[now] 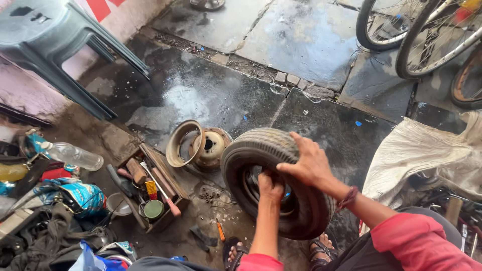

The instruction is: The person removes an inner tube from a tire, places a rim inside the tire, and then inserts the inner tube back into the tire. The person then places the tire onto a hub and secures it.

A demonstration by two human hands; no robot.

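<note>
Pink sleeves (416,243) and two sandalled feet (321,248) frame the bottom of the view, and between the feet a small tyre (251,148) stands upright on the wet stone floor (301,40).

The right hand (309,163), with a red thread at its wrist, lies over the top of the tyre. Its fingers are spread across the sidewall and tread and press down. The left hand (271,188) reaches into the tyre's centre hole, fingers curled tight around the inner edge.

As a judgement, the step in hand is working the tyre's inner edge by hand while the other palm steadies the tyre. More work there would call for a firm downward brace from the right hand and a strong curled pull from the left, since the rubber looks stiff and the floor slick.

The tyre is black rubber with fine ribs, thick-walled and dusty grey along the tread. Just beside it, to the left, lie two rusty steel rim halves (198,145), dished and round. Loose nuts (211,193) are scattered near them. A shallow wooden box (170,170) holds tools and a green tin. Farther left lie a clear plastic bottle (73,155) and crumpled cloth. A pale woven sack (422,150) lies to the right, with bicycle wheels (427,35) beyond.
</note>
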